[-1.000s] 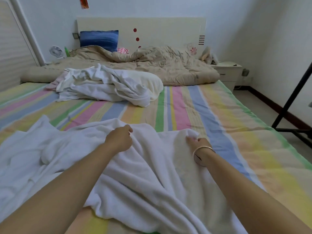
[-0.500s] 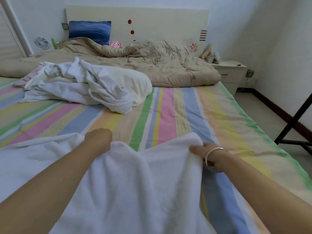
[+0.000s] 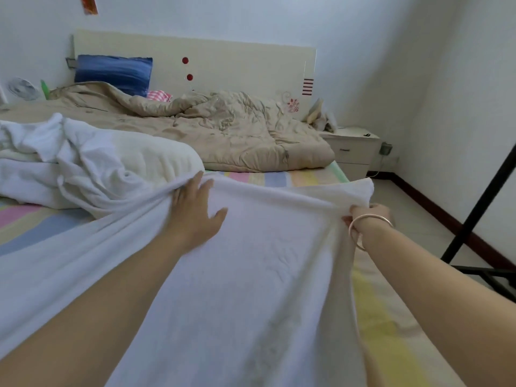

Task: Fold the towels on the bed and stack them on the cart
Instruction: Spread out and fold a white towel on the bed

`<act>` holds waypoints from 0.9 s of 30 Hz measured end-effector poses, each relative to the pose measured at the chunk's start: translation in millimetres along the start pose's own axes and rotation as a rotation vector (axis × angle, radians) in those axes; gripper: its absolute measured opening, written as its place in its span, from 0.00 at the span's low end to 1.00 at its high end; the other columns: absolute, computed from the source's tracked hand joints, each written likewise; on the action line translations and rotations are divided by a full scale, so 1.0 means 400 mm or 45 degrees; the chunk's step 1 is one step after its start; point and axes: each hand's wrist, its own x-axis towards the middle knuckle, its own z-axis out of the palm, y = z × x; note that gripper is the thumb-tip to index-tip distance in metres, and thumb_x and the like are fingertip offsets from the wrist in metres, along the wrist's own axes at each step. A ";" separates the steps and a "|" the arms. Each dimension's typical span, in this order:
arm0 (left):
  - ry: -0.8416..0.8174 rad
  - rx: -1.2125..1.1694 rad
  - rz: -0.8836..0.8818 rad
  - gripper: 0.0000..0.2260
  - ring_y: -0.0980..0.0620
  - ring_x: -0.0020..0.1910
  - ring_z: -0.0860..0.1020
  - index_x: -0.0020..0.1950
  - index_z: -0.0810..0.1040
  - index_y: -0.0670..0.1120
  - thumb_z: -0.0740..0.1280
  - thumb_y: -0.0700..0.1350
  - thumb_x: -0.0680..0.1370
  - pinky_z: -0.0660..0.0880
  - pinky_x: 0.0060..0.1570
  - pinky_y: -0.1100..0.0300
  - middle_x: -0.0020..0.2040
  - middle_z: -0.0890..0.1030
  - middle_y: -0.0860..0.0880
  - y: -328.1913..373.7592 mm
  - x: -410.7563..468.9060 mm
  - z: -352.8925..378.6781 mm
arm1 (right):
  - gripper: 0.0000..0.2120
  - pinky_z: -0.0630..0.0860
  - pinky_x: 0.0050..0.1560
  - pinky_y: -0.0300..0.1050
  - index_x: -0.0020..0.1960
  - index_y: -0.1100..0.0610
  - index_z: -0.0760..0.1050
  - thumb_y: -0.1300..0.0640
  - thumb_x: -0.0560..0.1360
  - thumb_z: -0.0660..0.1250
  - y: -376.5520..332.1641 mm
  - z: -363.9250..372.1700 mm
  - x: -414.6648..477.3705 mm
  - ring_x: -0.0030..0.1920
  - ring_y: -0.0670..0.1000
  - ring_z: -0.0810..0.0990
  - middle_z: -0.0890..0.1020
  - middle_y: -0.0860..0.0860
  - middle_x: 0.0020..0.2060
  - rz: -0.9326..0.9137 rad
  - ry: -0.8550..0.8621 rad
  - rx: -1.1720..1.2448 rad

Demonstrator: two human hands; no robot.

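Bedroom in a home. A wide bed [image 3: 33, 227] under a pastel striped sheet fills most of the floor. At the head of the bed stands a cream headboard [image 3: 237, 71] with red dots. On the bed at that end lie a blue pillow [image 3: 114, 72] and a rumpled beige quilt [image 3: 223, 129]. A white nightstand [image 3: 351, 146] with drawers stands just beside the bed's head, on the right.

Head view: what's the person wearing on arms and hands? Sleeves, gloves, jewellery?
No sleeves in view and no gloves: both arms are bare up to the frame edge. The left hand shows no rings or watch. The right hand has one thin, plain, silvery-pink metal bangle at the wrist; its fingers are mostly hidden.
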 end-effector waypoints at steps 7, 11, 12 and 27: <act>-0.594 0.763 -0.226 0.34 0.45 0.79 0.49 0.80 0.48 0.52 0.39 0.68 0.78 0.40 0.74 0.41 0.80 0.50 0.48 -0.085 -0.067 0.164 | 0.39 0.62 0.70 0.50 0.77 0.55 0.52 0.48 0.74 0.69 0.195 0.099 -0.023 0.72 0.60 0.62 0.62 0.59 0.74 -0.439 -0.432 -1.092; -0.461 0.896 -0.091 0.23 0.46 0.66 0.69 0.73 0.65 0.46 0.46 0.57 0.83 0.61 0.69 0.49 0.67 0.72 0.46 -0.010 -0.104 0.134 | 0.38 0.61 0.71 0.49 0.78 0.55 0.53 0.50 0.74 0.69 0.198 0.063 -0.081 0.73 0.59 0.62 0.60 0.58 0.74 -0.372 -0.422 -0.847; -0.456 0.798 -0.079 0.21 0.46 0.65 0.70 0.72 0.66 0.46 0.48 0.54 0.84 0.63 0.67 0.51 0.67 0.72 0.47 -0.006 -0.125 0.129 | 0.39 0.62 0.71 0.49 0.78 0.55 0.53 0.50 0.74 0.69 0.195 0.048 -0.104 0.73 0.58 0.63 0.61 0.57 0.74 -0.334 -0.438 -0.778; -0.683 -0.699 -0.281 0.15 0.63 0.71 0.64 0.69 0.73 0.54 0.61 0.46 0.83 0.54 0.73 0.64 0.69 0.70 0.61 0.076 -0.731 -0.314 | 0.25 0.78 0.51 0.47 0.70 0.57 0.65 0.67 0.76 0.67 0.288 -0.376 -0.799 0.51 0.52 0.80 0.79 0.49 0.52 0.132 -0.681 0.057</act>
